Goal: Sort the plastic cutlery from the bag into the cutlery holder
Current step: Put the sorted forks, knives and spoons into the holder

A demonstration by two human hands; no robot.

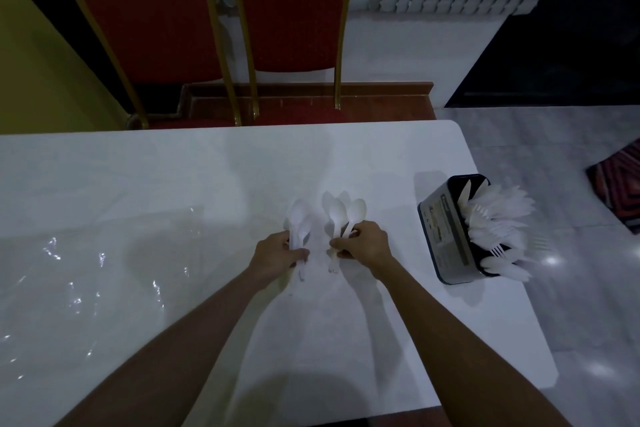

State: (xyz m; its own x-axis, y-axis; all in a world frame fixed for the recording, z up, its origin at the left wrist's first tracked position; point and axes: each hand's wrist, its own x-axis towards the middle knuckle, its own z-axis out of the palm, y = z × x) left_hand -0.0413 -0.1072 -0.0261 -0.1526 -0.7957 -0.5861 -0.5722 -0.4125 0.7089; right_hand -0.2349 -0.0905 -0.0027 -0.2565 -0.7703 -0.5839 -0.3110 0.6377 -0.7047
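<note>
Left hand and right hand, fingers closed, each grip a bundle of white plastic spoons by the handles above the desk, presumably gathered by type for the cutlery holder at right.

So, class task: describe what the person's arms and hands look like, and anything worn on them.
Both forearms are bare, with no sleeves in view. The left hand and right hand wear no gloves, and no watch or bracelet shows. The light is too dim to tell rings.
</note>
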